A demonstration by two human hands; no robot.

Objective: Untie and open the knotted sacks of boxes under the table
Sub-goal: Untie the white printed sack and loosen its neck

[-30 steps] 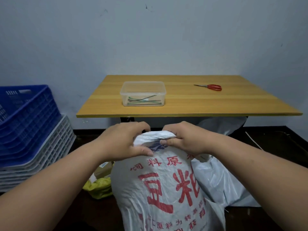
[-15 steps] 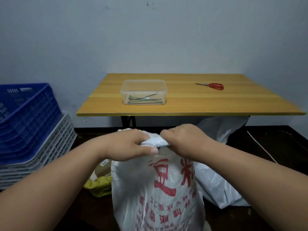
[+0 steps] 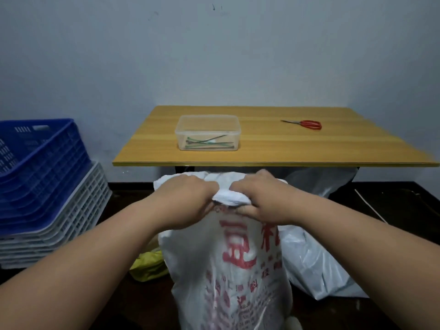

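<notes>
A white woven sack (image 3: 228, 265) with red printed characters stands upright on the dark floor in front of the wooden table (image 3: 262, 151). My left hand (image 3: 188, 201) and my right hand (image 3: 262, 198) both grip the bunched white cloth at the sack's neck, knuckles up, close together. The gathered top of the sack bulges between and behind the hands. The knot itself is hidden under my fingers. A second white sack (image 3: 316, 265) lies slumped behind and to the right, partly under the table.
On the table stand a clear plastic box (image 3: 207, 132) holding cable ties and red-handled scissors (image 3: 307, 124). Stacked blue and grey crates (image 3: 42, 186) fill the left. A yellow bag (image 3: 148, 265) lies on the floor left of the sack.
The sack has been pulled taller and nearer. My hands have slid closer together on its neck, bunching the cloth tighter; more loose cloth shows behind them.
</notes>
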